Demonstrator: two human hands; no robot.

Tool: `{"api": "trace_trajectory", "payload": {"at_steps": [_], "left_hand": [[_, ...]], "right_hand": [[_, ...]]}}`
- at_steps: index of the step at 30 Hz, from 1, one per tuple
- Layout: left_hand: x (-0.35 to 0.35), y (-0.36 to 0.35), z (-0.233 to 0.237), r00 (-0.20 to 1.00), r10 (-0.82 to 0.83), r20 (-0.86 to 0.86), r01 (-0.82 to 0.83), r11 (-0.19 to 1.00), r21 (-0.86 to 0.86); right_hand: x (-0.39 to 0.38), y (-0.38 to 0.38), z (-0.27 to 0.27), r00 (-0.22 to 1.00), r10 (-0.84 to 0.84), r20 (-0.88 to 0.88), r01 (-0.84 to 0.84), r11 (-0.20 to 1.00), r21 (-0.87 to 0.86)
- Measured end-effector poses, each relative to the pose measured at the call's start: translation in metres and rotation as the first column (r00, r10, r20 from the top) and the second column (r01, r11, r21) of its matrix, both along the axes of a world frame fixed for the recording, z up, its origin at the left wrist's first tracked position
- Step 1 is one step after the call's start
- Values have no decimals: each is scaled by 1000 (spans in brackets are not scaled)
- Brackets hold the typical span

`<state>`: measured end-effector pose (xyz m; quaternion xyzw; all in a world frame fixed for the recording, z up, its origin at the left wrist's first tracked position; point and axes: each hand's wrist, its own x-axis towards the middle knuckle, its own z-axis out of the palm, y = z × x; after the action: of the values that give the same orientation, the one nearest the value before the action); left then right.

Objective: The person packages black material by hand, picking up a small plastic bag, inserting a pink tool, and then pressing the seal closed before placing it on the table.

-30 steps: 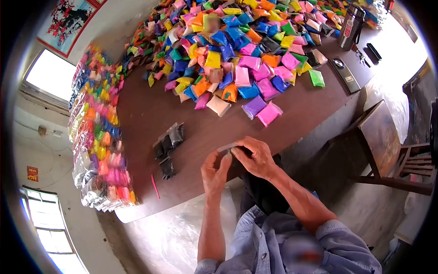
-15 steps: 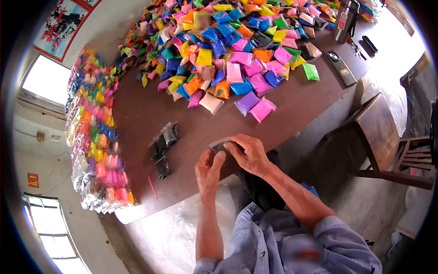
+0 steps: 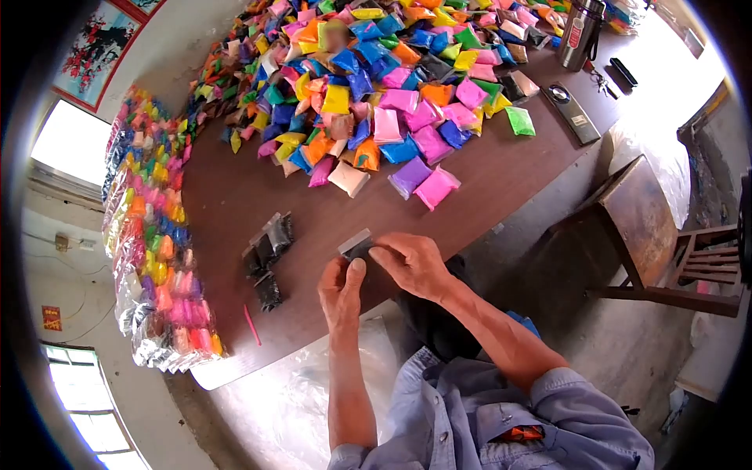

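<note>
A small black packet [image 3: 359,249] with a clear strip along its upper edge is held over the near edge of the table. My left hand [image 3: 342,291] is closed on it from below, thumb pressed on its face. My right hand [image 3: 413,265] pinches at the packet's right side, its fingertips partly hidden by the hand itself. To the left, several black packets [image 3: 270,244] lie in a small group on the brown table [image 3: 313,215]. Near them lies a thin pink stick [image 3: 252,325].
A big heap of colourful packets [image 3: 399,100] covers the far side. Bagged packets [image 3: 168,251] line the left edge. A steel flask [image 3: 581,35], a flat grey device [image 3: 572,113] and keys [image 3: 601,82] lie at the right. A wooden chair [image 3: 638,219] stands right of the table.
My right hand has shifted off the packet's top, so more of the clear strip and black face shows. The whole view has moved slightly, sliding the scene left.
</note>
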<state>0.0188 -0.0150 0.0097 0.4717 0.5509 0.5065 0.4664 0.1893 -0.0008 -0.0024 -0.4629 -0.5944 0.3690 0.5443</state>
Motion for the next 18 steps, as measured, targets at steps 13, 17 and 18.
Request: {"api": "trace_trajectory", "payload": {"at_steps": [13, 17, 18], "left_hand": [[-5, -3, 0, 989, -42, -141, 39, 999, -27], [2, -5, 10, 969, -100, -227, 97, 995, -22], [3, -5, 10, 973, -95, -212, 90, 995, -33]], "right_hand": [[5, 0, 8, 996, 72, 43, -69, 995, -66], [1, 1, 0, 999, -24, 42, 23, 1000, 14], [1, 0, 0, 999, -39, 25, 39, 999, -4]]}}
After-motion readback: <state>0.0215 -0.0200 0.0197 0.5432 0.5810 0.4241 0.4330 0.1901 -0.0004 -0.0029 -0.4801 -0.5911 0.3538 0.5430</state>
